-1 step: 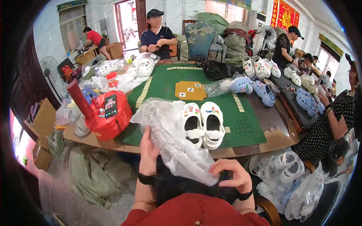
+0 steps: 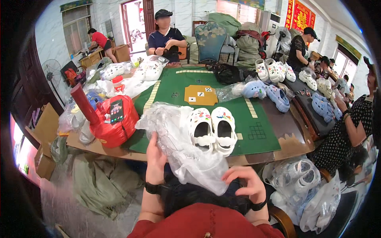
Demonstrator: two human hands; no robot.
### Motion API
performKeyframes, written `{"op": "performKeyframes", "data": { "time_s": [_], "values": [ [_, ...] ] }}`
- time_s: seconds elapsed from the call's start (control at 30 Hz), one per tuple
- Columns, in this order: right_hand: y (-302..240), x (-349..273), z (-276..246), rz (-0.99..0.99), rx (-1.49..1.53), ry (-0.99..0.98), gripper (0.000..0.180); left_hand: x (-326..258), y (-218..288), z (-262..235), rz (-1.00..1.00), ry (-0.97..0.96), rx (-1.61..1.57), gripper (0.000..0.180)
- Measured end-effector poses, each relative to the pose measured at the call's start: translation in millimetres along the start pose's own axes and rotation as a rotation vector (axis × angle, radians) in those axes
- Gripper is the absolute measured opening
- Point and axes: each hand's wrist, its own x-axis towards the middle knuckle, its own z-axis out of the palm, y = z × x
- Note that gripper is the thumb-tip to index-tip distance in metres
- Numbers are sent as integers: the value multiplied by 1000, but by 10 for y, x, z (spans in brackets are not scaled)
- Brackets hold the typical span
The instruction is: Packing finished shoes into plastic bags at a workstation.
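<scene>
A crumpled clear plastic bag (image 2: 184, 152) hangs over the table's near edge, whitish where it is layered. My left hand (image 2: 156, 158) grips its left side, some fingers hidden behind the film. At the bag's lower right end is my right hand (image 2: 248, 180), fingers curved and apart, fingertips at the film's edge. Right beside the bag, two white clogs stand on the green mat: a left clog (image 2: 201, 122), partly against the film, and a right clog (image 2: 223, 121). Both carry colourful charms and have heel straps. Whether anything is inside the bag, I cannot tell.
Left of the bag sits a red plastic-wrapped bundle (image 2: 115, 129) with a phone (image 2: 116, 111) on top. Blue clogs (image 2: 278, 98) lie at the mat's right edge. Bagged white clogs (image 2: 303, 174) are low at right. A person (image 2: 166, 39) sits across the table.
The bag's lower end has shifted slightly and its folds have changed. My right hand's fingers have lifted and spread a little from the film. The person across has moved their hands.
</scene>
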Motion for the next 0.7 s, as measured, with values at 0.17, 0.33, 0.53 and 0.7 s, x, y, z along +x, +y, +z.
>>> {"op": "performKeyframes", "data": {
  "time_s": [0.17, 0.33, 0.53, 0.7],
  "values": [
    [310, 61, -183, 52, 32, 494, 59, -171, -10, 329, 37, -41, 177, 46],
    [552, 454, -59, 169, 191, 254, 79, -297, -207, 477, -122, -200, 294, 45],
    [645, 596, -13, 168, 455, 576, 9, -347, -139, 425, -128, -188, 515, 40],
    [540, 626, -175, 64, 421, 858, 9, -285, -15, 245, -30, -67, 493, 36]
  ]
}}
